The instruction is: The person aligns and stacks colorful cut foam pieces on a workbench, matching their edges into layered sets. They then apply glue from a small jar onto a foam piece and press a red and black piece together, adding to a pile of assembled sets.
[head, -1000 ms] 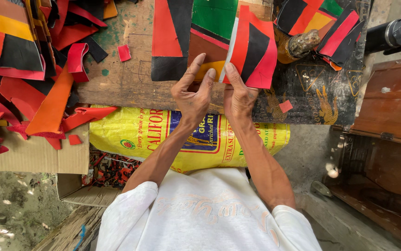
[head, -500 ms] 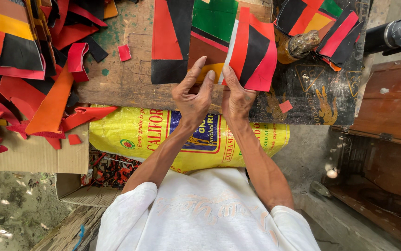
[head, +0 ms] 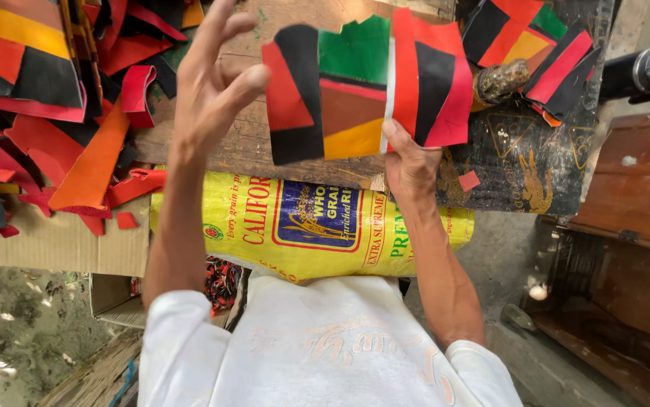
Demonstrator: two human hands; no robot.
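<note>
Yellow printed sack [head: 302,226] lies across the lap, below the wooden board [head: 257,143] and the heap of red, orange and black scraps [head: 46,113]. Right hand [head: 409,167] pinches a patchwork piece [head: 363,87] upright above the board; left hand [head: 212,83] hovers beside it, fingers spread and curled, holding nothing

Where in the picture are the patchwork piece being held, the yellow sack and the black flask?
patchwork piece [head: 355,90]: head view, on its brown middle patch.
yellow sack [head: 257,234]: head view, on its printed front.
black flask [head: 645,71]: head view, on its cap end.
</note>
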